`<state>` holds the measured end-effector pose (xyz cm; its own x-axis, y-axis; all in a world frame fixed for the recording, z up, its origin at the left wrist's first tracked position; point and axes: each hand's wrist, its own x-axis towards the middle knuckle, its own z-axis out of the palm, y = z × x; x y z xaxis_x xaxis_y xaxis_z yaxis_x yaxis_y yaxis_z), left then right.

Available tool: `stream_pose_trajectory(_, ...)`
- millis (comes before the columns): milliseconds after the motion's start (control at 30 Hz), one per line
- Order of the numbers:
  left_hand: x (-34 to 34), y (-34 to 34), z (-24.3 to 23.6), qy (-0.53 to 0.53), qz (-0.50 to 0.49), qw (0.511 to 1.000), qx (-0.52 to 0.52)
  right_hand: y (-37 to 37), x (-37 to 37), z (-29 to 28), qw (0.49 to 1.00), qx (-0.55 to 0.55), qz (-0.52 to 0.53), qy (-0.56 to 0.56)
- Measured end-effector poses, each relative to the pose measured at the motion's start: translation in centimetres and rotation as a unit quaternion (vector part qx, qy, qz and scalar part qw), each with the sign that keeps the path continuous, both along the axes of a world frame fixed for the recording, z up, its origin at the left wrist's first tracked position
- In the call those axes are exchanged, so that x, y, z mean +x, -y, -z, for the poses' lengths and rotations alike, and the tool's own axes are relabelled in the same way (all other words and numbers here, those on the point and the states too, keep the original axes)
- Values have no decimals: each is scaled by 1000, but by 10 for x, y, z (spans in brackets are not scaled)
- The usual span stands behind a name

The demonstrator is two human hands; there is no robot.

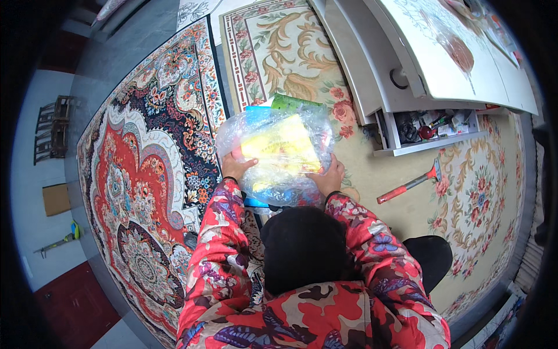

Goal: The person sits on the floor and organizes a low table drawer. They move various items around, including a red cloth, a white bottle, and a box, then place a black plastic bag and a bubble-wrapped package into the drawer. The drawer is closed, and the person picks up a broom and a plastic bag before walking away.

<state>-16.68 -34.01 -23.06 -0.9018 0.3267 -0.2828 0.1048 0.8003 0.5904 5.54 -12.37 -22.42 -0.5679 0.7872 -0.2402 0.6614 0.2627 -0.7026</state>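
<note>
A crinkled clear plastic bag (229, 135) lies in front of me over the carpets, with something flat and yellow (282, 142) showing through it. My left hand (236, 167) grips the bag's left side, thumb on top. At the right side my right hand (330, 176) has its fingers closed on the plastic. Blue and green flat pieces (296, 103) stick out past the far edge of the bag. Reflections on the plastic hide what else is inside.
A scraper with a red handle (401, 191) lies on the beige floral carpet (471, 215) to the right. Beyond it stands an open drawer (430, 142) full of small items, under a white tabletop (453, 52). A red and dark patterned carpet (125, 192) spreads at left.
</note>
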Motion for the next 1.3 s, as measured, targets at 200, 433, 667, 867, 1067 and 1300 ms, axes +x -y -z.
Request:
stream_pose_trajectory(200, 5, 10, -4, 338, -90, 921, 172, -8, -8, 26, 909, -357, 2, -216)
stream_pose_trajectory(433, 17, 27, 2, 478, -123, 806, 328, -11, -3, 1, 638, -724, 44, -258)
stream_pose_trajectory(667, 30, 31, 20, 393, -153, 865, 272, -11, 0, -22, 601, -767, 39, -219)
stream_pose_trajectory(867, 68, 54, -8, 348, -151, 840, 388, -11, -2, -41, 665, -712, -6, -225)
stream_pose_trajectory(1067, 38, 65, -15, 404, 97, 809, 416, -14, -8, -56, 713, -674, -14, -195)
stream_pose_trajectory(1300, 27, 19, -24, 505, 84, 740, 437, -53, -9, -53, 636, -723, -50, -266)
